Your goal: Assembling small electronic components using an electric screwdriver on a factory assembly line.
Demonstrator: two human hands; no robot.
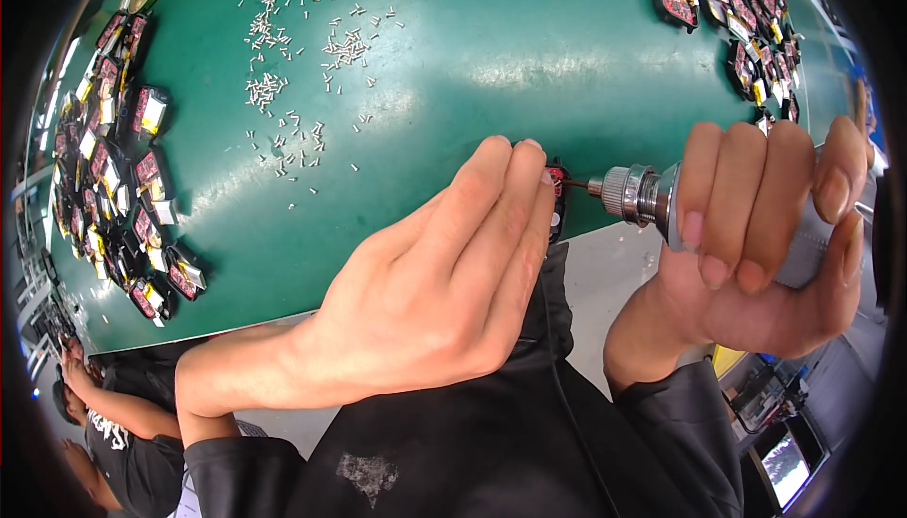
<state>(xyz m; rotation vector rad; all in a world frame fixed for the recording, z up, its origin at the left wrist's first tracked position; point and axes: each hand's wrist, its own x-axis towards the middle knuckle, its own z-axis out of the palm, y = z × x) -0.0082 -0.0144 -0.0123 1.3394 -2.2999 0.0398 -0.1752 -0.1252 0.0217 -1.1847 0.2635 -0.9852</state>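
Two hands, both at the desk's (567,8) near edge. We log the left hand (425,277) first: fingers straight, pressed together, tips over the left side of a black case (560,204) with a red board (557,176). Thumb hidden, so we can't tell whether it pinches. Right hand (756,234): fingers curled round a silver electric screwdriver (631,193), thin bit (579,183) pointing left. Key relation: the case sits between the hands, under the left fingertips, just left of the driver's body; left hand nearer, right hand off to the right. We read the case's long axis as near-to-far, the driver's as left-right, so they cross nearly square. Bit tip overlaps the board in our view; contact we can't confirm. Beyond, we tag loose screws (348,47) left of centre, similar cases (106,173) crowding the left side, more cases (742,17) far right.
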